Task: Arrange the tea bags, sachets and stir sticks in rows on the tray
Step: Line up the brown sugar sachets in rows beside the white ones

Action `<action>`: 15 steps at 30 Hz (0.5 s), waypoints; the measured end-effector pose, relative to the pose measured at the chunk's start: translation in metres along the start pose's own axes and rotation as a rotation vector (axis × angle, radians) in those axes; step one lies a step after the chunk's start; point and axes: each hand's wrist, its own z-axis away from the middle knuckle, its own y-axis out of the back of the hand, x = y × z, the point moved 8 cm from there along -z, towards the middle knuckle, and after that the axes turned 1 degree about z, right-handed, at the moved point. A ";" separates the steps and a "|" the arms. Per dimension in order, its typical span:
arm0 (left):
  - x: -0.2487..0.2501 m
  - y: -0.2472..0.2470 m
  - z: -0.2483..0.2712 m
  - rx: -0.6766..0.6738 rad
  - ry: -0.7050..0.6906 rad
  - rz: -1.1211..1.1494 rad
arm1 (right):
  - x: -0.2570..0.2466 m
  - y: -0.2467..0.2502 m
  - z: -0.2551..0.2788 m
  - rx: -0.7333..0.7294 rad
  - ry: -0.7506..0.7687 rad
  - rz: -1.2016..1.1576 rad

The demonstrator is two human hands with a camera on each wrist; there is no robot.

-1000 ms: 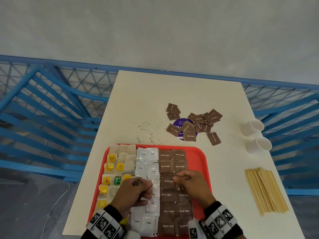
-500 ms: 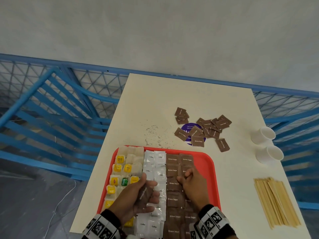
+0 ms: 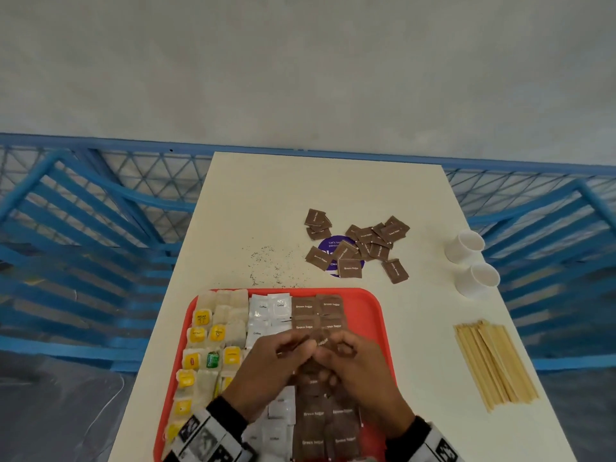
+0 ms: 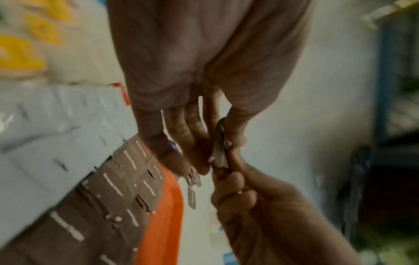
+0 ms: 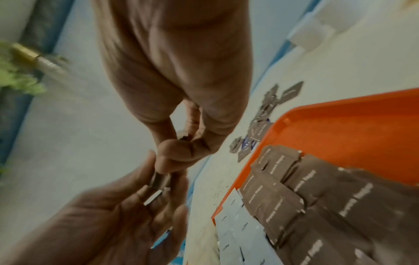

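Observation:
A red tray (image 3: pixel 366 296) at the table's near edge holds columns of tea bags (image 3: pixel 213 328), white sachets (image 3: pixel 266 308) and brown sugar sachets (image 3: pixel 316 306). Both hands meet above the brown columns. My left hand (image 3: pixel 300 345) holds a small stack of brown sachets (image 4: pixel 219 143) between thumb and fingers. My right hand (image 3: pixel 333 348) pinches the end of that stack (image 5: pixel 181 140) with thumb and forefinger. Loose brown sachets (image 3: pixel 363 241) lie in a heap beyond the tray. Wooden stir sticks (image 3: pixel 493 361) lie bundled on the table at the right.
Two white paper cups (image 3: pixel 465 245) lie on their sides near the right table edge. Dark spilled grains (image 3: pixel 266 261) dot the table behind the tray. A purple sticker (image 3: pixel 330 251) shows under the loose heap. Blue railings (image 3: pixel 83 228) flank the table.
My right hand has lifted off the brown column and moved left to meet my left hand. Both hands now grip the brown sachets that the left hand held alone.

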 end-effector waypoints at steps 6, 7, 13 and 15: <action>-0.012 -0.001 0.000 0.076 0.015 -0.077 | 0.029 0.021 0.012 -0.006 -0.074 -0.081; -0.014 -0.002 0.000 0.063 0.025 -0.083 | 0.031 0.024 0.014 -0.013 -0.076 -0.078; -0.022 -0.010 0.004 -0.122 0.079 -0.114 | 0.030 0.034 0.026 -0.100 -0.041 -0.008; -0.029 -0.014 0.006 -0.193 0.077 -0.220 | 0.034 0.031 0.027 -0.133 -0.045 0.015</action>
